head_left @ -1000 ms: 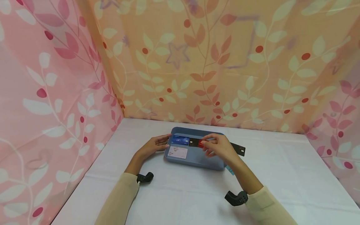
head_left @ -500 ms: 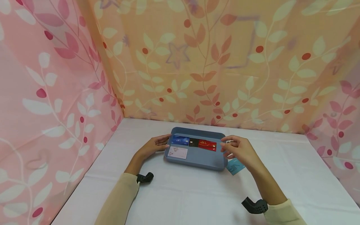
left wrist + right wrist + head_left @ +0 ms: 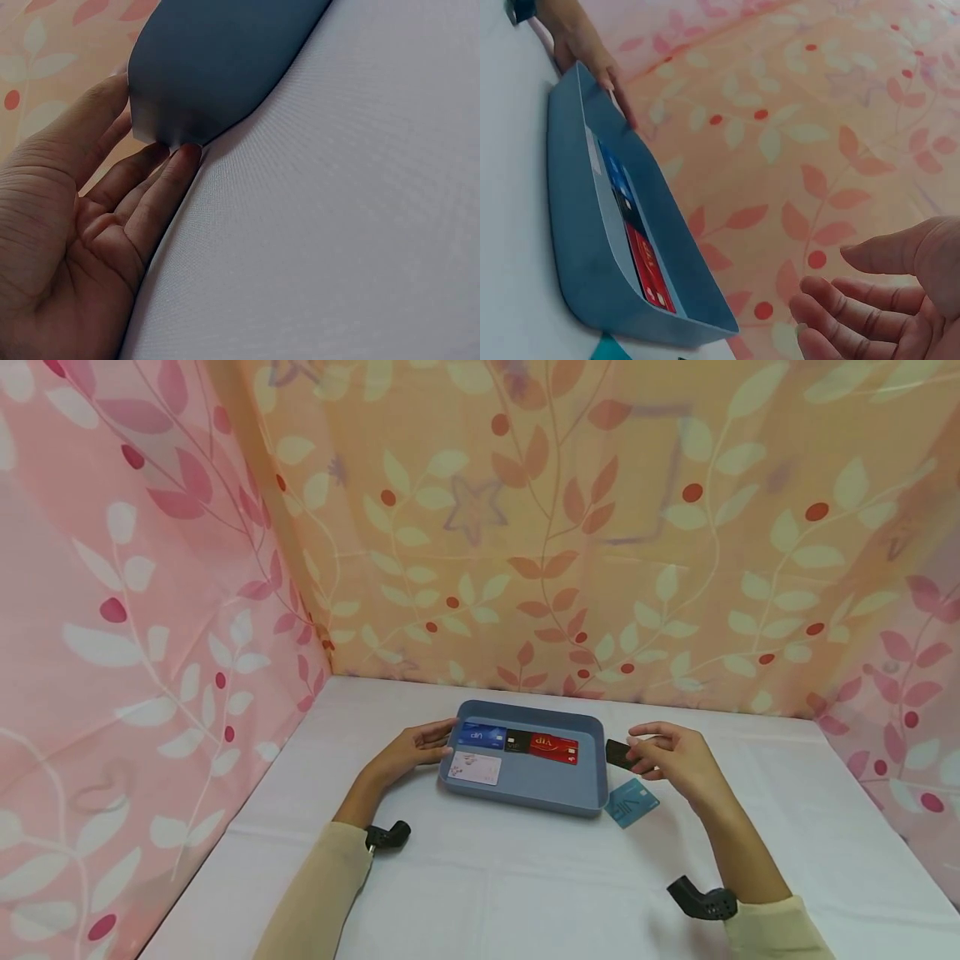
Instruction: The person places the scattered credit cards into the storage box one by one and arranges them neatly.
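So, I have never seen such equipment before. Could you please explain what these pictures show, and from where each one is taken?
There is no robot here, only a person's bare left hand and right hand. The wide view comes from a camera worn on the head. The two close views come from small black cameras on the wrists, each looking at one hand's work.

On the white cloth stands a blue-grey tray with a blue card, a black card, a red card and a white card inside. Outside, at its right end, are a teal card and a dark card.

The left hand touches the tray's left end. The right hand partly hides the dark card; its wrist view shows nothing gripped.
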### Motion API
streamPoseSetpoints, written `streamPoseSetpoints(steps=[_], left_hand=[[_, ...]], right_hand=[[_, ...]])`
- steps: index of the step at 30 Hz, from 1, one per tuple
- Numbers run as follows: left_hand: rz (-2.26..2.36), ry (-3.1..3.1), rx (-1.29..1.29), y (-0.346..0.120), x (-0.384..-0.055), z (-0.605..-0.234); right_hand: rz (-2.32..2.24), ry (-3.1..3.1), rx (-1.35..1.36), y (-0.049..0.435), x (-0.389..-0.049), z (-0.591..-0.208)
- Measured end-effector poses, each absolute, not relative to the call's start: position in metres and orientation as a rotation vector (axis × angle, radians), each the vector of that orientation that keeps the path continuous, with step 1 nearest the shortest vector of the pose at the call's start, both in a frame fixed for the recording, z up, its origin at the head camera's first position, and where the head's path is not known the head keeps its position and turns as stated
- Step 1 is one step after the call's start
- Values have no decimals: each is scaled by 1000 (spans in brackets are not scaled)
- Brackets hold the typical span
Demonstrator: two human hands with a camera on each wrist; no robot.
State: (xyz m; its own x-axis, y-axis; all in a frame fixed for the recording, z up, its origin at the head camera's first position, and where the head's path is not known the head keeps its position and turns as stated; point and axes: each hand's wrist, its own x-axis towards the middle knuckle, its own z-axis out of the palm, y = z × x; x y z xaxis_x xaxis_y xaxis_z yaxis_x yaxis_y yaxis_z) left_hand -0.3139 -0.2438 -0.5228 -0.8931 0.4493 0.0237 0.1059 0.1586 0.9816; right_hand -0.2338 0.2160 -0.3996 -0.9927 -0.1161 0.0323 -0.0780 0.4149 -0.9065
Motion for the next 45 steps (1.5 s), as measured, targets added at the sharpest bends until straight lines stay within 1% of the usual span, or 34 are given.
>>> streamPoseSetpoints(steps=[12, 18, 27, 32, 38, 45], left_hand=[[1805, 2154, 547, -245, -314, -524], [1814, 2158, 555, -244, -313, -521], [1812, 2152, 549, -244, -314, -521], [1803, 2167, 514, -244, -314, -522], [1790, 2177, 512, -244, -314, -521], [1796, 2165, 520, -244, -314, -521]], right_hand=[[-1652, 2772, -178, 239, -256, -431], [-1604, 2831, -113, 248, -265, -444], [-1302, 2999, -77, 261, -276, -466], [-1182, 2994, -63, 265, -279, -479], [-1116, 2998, -36, 267, -281, -487], [-1054, 2988, -70, 270, -284, -489]])
